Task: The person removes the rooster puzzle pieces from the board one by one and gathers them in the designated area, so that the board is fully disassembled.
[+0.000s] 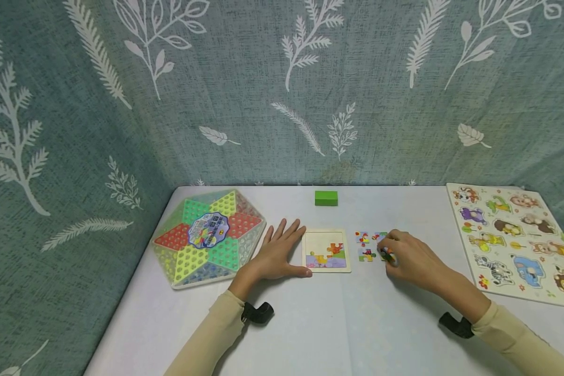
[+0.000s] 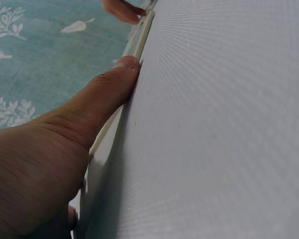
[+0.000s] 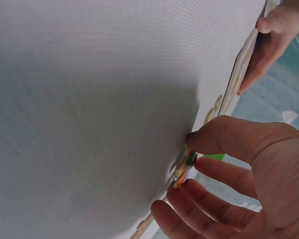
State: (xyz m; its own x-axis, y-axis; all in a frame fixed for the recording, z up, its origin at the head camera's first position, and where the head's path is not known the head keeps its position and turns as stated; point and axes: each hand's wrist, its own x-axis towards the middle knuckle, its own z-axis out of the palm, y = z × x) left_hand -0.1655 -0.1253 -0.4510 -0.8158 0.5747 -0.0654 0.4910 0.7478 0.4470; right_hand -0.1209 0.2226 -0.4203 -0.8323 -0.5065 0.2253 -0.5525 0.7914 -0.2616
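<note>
A small square jigsaw tray [image 1: 326, 230] with a pale wooden rim lies on the table, partly filled with pieces along its bottom and right. My left hand [image 1: 278, 253] lies at its left side, fingers spread, the thumb touching the tray's near left corner. To the tray's right, my right hand [image 1: 411, 261] pinches a colourful jigsaw piece [image 1: 387, 255] between thumb and fingers, low over the table. Loose jigsaw pieces [image 1: 367, 255] lie beside that hand; one is partly covered by its fingers. In the right wrist view the held piece [image 3: 182, 175] shows tilted at the fingertips.
A hexagonal Chinese checkers board [image 1: 225, 245] lies left of the left hand. A green block [image 1: 326, 198] sits behind the tray. On the right is a large animal puzzle board [image 1: 517, 240]. A patterned curtain [image 1: 263, 78] hangs along the table's back and left.
</note>
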